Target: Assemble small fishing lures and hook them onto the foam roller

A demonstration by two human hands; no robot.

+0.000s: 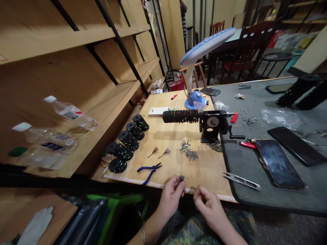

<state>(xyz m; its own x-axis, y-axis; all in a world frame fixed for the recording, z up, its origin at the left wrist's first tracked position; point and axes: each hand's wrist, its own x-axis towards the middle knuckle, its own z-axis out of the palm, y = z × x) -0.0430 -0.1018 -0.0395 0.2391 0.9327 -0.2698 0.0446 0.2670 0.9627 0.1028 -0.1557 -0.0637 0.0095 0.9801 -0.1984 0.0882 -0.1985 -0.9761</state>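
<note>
Down at the near edge of the wooden table [176, 136], the left hand [171, 194] pinches a small dark piece [181, 178] between thumb and fingertips, raised just above the measuring tape [143, 182] that runs along that edge. The right hand [206, 200] sits just beside it, fingers curled inward with the tips drawn together; whether anything lies between them cannot be told (too small to make out).

Ahead of the hands, blue-handled pliers [150, 169] lie on the wood, and past them two tiny tufted pieces [158, 152] and a heap of coloured pins [188, 150]. Further back stands a black hand-crank winder [212, 126] with a dark coil [180, 116] studded with coloured dots reaching out to its left. A row of black spools [127, 143] lines the table's left side.

To the right, thread snips [241, 181] rest half on the grey mat [255, 197], with a red lighter [247, 145] and a phone [279, 164] beyond. A blue desk lamp [201, 68] rises at the back, and plastic bottles [53, 132] lie on the shelf at left.
</note>
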